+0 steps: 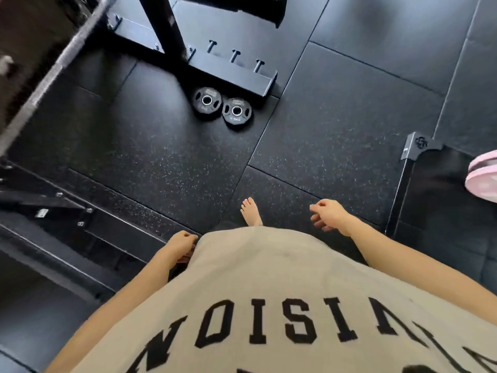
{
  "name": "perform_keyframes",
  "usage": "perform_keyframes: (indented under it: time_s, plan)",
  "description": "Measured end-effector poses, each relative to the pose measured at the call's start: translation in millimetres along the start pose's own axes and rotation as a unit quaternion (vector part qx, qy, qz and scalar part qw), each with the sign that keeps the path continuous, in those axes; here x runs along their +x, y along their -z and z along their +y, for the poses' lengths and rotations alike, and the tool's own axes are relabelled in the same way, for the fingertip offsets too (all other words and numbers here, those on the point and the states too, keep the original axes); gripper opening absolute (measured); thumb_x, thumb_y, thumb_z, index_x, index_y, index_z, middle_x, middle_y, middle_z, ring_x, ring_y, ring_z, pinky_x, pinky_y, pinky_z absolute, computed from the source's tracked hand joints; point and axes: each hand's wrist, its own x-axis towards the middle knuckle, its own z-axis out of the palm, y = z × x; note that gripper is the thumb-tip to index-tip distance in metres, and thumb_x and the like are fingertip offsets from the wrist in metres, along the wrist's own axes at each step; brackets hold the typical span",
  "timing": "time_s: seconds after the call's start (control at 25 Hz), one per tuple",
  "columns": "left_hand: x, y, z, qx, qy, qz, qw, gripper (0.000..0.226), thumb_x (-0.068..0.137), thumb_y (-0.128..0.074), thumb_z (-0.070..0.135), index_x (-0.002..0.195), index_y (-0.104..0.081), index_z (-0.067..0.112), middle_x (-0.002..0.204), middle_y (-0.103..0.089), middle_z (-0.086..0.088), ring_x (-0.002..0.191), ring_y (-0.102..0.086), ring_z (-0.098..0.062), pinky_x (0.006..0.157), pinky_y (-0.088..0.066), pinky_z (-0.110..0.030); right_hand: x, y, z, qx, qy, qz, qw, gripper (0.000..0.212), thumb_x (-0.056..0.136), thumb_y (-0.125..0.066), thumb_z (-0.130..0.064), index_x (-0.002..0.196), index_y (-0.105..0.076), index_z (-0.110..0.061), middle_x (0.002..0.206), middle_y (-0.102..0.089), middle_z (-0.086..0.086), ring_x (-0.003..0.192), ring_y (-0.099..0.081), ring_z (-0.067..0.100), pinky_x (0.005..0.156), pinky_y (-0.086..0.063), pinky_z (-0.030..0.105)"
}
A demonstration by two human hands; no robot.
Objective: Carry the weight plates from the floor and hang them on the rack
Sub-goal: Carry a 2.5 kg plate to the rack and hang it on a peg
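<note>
Neither hand has hold of anything. Left hand hangs at the hem of the shirt, fingers loosely curled, nothing in them. Right hand hangs clear of the body, fingers half-curled and apart, palm bare.

Landmark taken: the rack's base beam, a black floor-level bar with three short pegs standing up from it. All three pegs are bare.

Task items: two small black weight plates lie flat on the rubber floor, just in front of the beam's near end. First plate lies closer to the beam; second plate sits touching or just beside it, a little nearer the person. Both show their steel centre holes facing up.

One bare foot is planted well short of the plates, pointed toward them.

Progress, as judged: no plate visible on any peg in view; upper rack is cut off, so earlier hangings cannot be confirmed. At least two plates remain to be lifted and hung. Present step reads as the approach.
</note>
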Motion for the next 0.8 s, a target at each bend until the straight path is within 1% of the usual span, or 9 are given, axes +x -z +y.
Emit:
perform_keyframes:
  time_s: [0.04,0.08,0.2,0.28,0.36,0.48,0.56,0.64,0.8]
  plan:
    - [9,19,25,-0.024,0.004,-0.003,1.0,0.012,0.102,-0.048,0.017,0.098,-0.057,0.01,0.075,-0.054,-0.001,0.058,-0.047,-0.012,0.045,-0.039,-0.019,13,12,-29,-0.002,0.008,-0.006,1.0,0.027,0.101,-0.048,-0.031,0.114,-0.057,-0.009,0.097,-0.066,0.01,0.081,-0.063,0.023,0.064,-0.049,0.031]
    - [19,37,50,-0.059,0.011,0.008,0.998,0.012,0.101,-0.048,0.017,0.102,-0.055,0.008,0.076,-0.055,-0.005,0.058,-0.048,-0.017,0.048,-0.038,-0.024,26,24,-55,0.003,0.013,-0.004,1.0,0.027,0.101,-0.047,-0.03,0.114,-0.057,-0.008,0.097,-0.066,0.01,0.082,-0.063,0.024,0.065,-0.05,0.032]
    - [45,88,123,-0.071,-0.008,0.02,0.997,0.015,0.102,-0.047,0.022,0.108,-0.053,0.01,0.085,-0.058,-0.007,0.073,-0.055,-0.021,0.058,-0.043,-0.028,59,53,-123,0.006,0.017,0.003,1.0,0.027,0.101,-0.048,-0.029,0.114,-0.057,-0.007,0.1,-0.066,0.013,0.082,-0.061,0.024,0.071,-0.051,0.036]
    - [66,118,169,-0.067,-0.026,0.026,0.997,0.017,0.102,-0.047,0.025,0.109,-0.054,0.012,0.091,-0.06,-0.006,0.082,-0.057,-0.021,0.066,-0.048,-0.031,85,69,-165,0.006,0.021,0.007,1.0,0.028,0.101,-0.048,-0.028,0.114,-0.057,-0.005,0.1,-0.065,0.014,0.079,-0.06,0.024,0.07,-0.05,0.036]
    - [88,142,210,-0.061,-0.021,0.029,0.997,0.017,0.102,-0.047,0.026,0.111,-0.054,0.013,0.094,-0.061,-0.007,0.084,-0.058,-0.02,0.069,-0.048,-0.032,112,85,-204,0.0,0.017,0.0,1.0,0.027,0.101,-0.048,-0.027,0.114,-0.057,-0.005,0.101,-0.064,0.014,0.084,-0.062,0.025,0.074,-0.052,0.038]
    - [113,168,262,-0.051,-0.014,0.03,0.998,0.019,0.102,-0.046,0.026,0.113,-0.054,0.013,0.094,-0.06,-0.007,0.083,-0.056,-0.02,0.067,-0.046,-0.031,154,106,-257,-0.012,0.017,-0.008,1.0,0.026,0.101,-0.048,-0.027,0.116,-0.056,-0.007,0.106,-0.064,0.014,0.098,-0.064,0.029,0.082,-0.054,0.041]
    - [124,183,292,-0.052,0.009,0.019,0.998,0.02,0.103,-0.045,0.027,0.114,-0.054,0.013,0.095,-0.059,-0.007,0.085,-0.056,-0.02,0.067,-0.046,-0.03,179,119,-291,-0.007,0.008,-0.019,1.0,0.027,0.101,-0.048,-0.027,0.118,-0.056,-0.008,0.105,-0.065,0.014,0.096,-0.065,0.029,0.078,-0.054,0.038]
    - [136,197,318,-0.045,0.035,0.01,0.998,0.021,0.103,-0.045,0.027,0.115,-0.053,0.012,0.097,-0.06,-0.007,0.087,-0.056,-0.021,0.067,-0.046,-0.03,204,128,-328,-0.015,-0.01,-0.04,0.999,0.027,0.1,-0.049,-0.029,0.117,-0.057,-0.009,0.101,-0.065,0.012,0.088,-0.064,0.025,0.072,-0.054,0.035]
    - [195,221,360,-0.026,0.048,0.005,0.999,0.02,0.102,-0.047,0.027,0.11,-0.056,0.011,0.098,-0.063,-0.008,0.085,-0.057,-0.021,0.068,-0.046,-0.032,268,133,-390,-0.046,-0.036,-0.069,0.996,0.023,0.099,-0.05,-0.029,0.109,-0.057,-0.01,0.092,-0.064,0.011,0.073,-0.058,0.022,0.062,-0.049,0.033]
